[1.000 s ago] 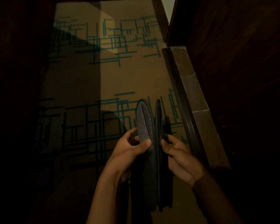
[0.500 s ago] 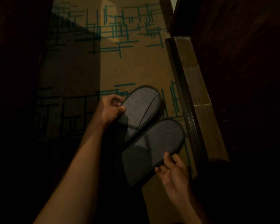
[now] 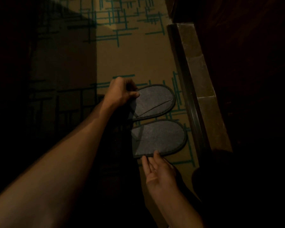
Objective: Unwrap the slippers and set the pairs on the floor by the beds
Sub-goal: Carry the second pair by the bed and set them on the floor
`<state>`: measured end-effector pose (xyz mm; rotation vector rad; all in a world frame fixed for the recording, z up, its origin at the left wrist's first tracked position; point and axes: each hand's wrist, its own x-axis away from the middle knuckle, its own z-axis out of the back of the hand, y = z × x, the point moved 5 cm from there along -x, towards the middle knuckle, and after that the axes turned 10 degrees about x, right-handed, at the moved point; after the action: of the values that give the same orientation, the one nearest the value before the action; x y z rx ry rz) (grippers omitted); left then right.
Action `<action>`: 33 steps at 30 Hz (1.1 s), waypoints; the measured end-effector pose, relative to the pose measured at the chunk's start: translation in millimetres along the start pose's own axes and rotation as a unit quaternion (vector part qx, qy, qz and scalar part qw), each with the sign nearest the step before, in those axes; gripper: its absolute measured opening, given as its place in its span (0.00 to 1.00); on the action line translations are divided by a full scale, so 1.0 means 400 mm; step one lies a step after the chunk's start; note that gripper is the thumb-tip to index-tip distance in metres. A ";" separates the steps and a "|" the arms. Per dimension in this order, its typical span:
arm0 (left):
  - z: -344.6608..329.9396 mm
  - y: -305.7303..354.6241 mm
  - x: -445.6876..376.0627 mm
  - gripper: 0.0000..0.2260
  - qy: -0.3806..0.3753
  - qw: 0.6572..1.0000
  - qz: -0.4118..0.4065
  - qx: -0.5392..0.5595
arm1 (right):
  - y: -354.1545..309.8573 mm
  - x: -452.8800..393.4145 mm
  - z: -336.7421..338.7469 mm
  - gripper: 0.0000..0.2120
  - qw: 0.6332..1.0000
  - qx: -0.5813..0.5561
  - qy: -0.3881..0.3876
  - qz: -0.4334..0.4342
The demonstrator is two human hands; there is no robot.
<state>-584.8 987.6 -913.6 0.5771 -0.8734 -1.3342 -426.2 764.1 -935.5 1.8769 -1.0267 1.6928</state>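
I see two flat grey fabric slippers with dark piped edges lying side by side on the tan carpet with teal line patterns (image 3: 138,51), toes pointing right toward a dark wooden ledge (image 3: 202,89) that runs along the carpet's edge. The far grey slipper (image 3: 155,102) sits beyond the near grey slipper (image 3: 160,137), the two almost touching along their long sides. My left hand (image 3: 120,92) reaches out on a long bare forearm, its grip pinched together on the heel end of the far slipper, thumb on top of the fabric. My right hand (image 3: 158,171) lies open, palm up, fingers spread apart, with the fingertips (image 3: 155,153) just meeting the near slipper's lower rim. The room is dim, and everything left and right of the carpet is lost in shadow.
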 end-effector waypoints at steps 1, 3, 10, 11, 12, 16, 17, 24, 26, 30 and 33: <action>-0.001 0.002 -0.002 0.10 -0.002 1.000 -0.005 -0.004 | 0.000 0.002 -0.007 0.04 1.000 -0.007 0.000 0.004; -0.004 0.001 -0.007 0.10 -0.007 1.000 -0.010 -0.009 | 0.001 0.001 -0.015 0.09 1.000 -0.012 0.006 0.003; -0.014 -0.015 -0.017 0.09 0.009 1.000 -0.016 0.003 | 0.003 -0.013 -0.048 0.01 0.999 -0.029 -0.001 0.025; -0.015 -0.020 -0.017 0.10 0.016 1.000 -0.015 0.008 | 0.003 -0.012 -0.052 0.02 0.999 -0.022 -0.005 0.029; -0.015 -0.023 -0.016 0.10 0.023 1.000 -0.017 0.010 | 0.004 -0.012 -0.053 0.04 0.999 -0.016 -0.006 0.034; -0.016 -0.023 -0.011 0.09 0.032 0.999 -0.027 0.005 | 0.003 -0.009 -0.050 0.15 0.998 0.015 0.000 0.060; -0.017 -0.021 -0.009 0.09 0.033 0.999 -0.030 0.000 | 0.002 -0.006 -0.050 0.14 0.997 0.030 -0.006 0.064; -0.021 -0.027 0.007 0.09 0.053 0.997 -0.020 -0.061 | -0.016 0.002 -0.035 0.10 0.977 0.206 -0.009 0.061; -0.021 -0.032 0.010 0.10 0.055 0.995 -0.007 -0.077 | -0.023 -0.001 -0.032 0.12 0.966 0.252 -0.006 0.056; -0.020 -0.035 0.018 0.09 0.077 0.994 -0.005 -0.084 | -0.028 -0.007 -0.032 0.14 0.954 0.295 0.004 0.056; -0.025 -0.040 0.015 0.09 0.081 0.993 -0.008 -0.085 | -0.025 -0.009 -0.037 0.14 0.952 0.300 -0.003 0.053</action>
<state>-586.1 977.6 -930.6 0.5527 -0.6169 -1.3417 -428.6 782.1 -934.8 2.2094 -0.6602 2.2495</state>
